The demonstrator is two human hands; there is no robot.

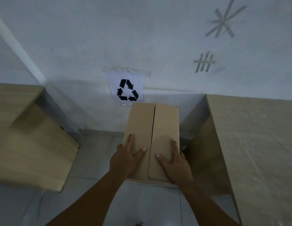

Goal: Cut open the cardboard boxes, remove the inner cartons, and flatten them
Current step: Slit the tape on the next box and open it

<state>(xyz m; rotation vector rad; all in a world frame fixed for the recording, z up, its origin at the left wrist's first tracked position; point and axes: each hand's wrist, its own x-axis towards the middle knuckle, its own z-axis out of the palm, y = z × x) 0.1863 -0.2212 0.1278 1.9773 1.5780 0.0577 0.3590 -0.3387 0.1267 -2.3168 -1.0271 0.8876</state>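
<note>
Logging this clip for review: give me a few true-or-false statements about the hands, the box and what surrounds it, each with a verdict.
1. Both hands, left hand and right hand, lie on top of the plain brown cardboard box. True.
2. The box's top flaps stand wide open. False: they lie closed, meeting along a centre seam.
3. A white paper sheet with a black recycling symbol is taped to the wall behind the box. True.
4. The right hand holds a knife. False: its fingers rest flat on the cardboard, with no tool visible.
5. Only one piece of furniture flanks the box. False: a light wooden unit on the left and a light wooden unit on the right both do.
</note>
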